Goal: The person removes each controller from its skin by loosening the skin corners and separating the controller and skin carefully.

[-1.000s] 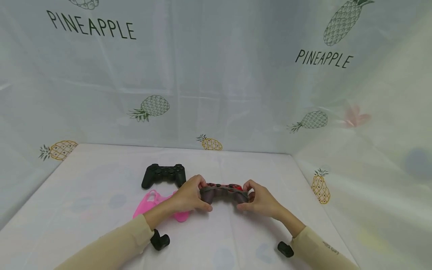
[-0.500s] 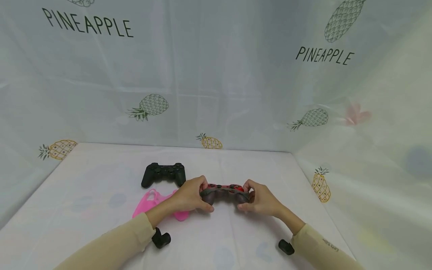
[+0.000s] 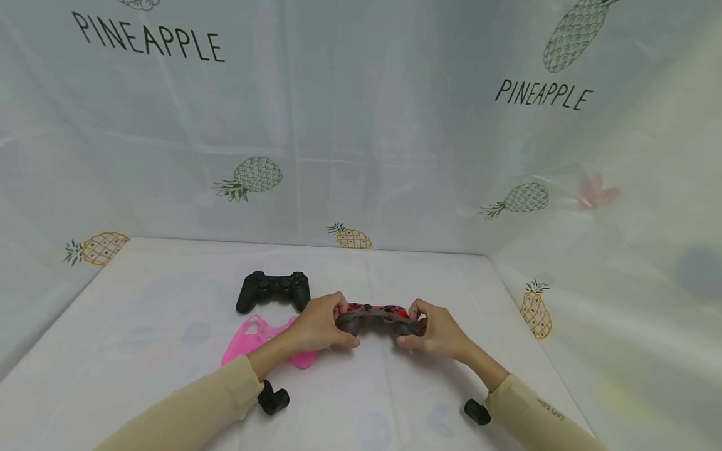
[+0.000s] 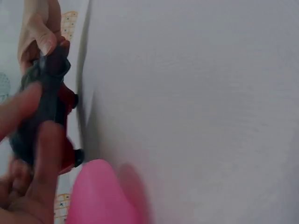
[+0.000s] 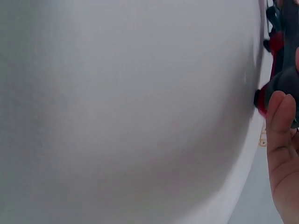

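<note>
Both hands hold a red and dark game controller [image 3: 376, 311] in the middle of the table, one at each end. The left hand [image 3: 321, 322] grips its left end between fingers and thumb, and the right hand [image 3: 440, 331] pinches the right end. A thin dark grey rubbery cover [image 3: 369, 317] runs along the controller's near side and bows over the handles. In the left wrist view, red thumbsticks or buttons face the table side of the controller [image 4: 49, 109]. Partly hidden under the left forearm lies a pink silicone controller cover [image 3: 245, 343].
A black game controller [image 3: 274, 292] lies behind the pink cover. Black wrist devices [image 3: 273, 401] stick out beside both sleeves. White cloth covers the table [image 3: 361, 388], and a pineapple-print curtain [image 3: 361, 125] hangs behind and along the sides.
The held controller has tilted slightly, so its handles show less below the dark cover. Both hands have shifted a little while keeping their grip. The pink cover and black controller stay put.
</note>
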